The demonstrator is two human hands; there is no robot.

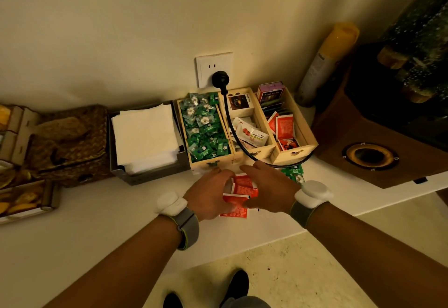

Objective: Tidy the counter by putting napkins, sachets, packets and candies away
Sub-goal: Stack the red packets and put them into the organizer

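Observation:
Several red sachets (242, 187) lie in a loose pile on the white counter (101, 230), in front of a wooden organiser (244, 159). My left hand (211, 196) and my right hand (269, 187) rest on either side of the pile, fingers spread and touching the sachets; neither has one lifted. A few green candies (294, 173) lie loose just beyond my right hand. The organiser's left compartment holds green candies (204, 127), the middle one white packets (251, 133), the right one red sachets (284, 126). White napkins (145, 135) fill a grey holder (150, 176) to the left.
A black cable (232, 128) runs from the wall socket (214, 69) across the organiser. A wooden speaker (371, 142) and a spray can (322, 62) stand at the right. A woven box (70, 142) and food trays (24, 198) sit at the left.

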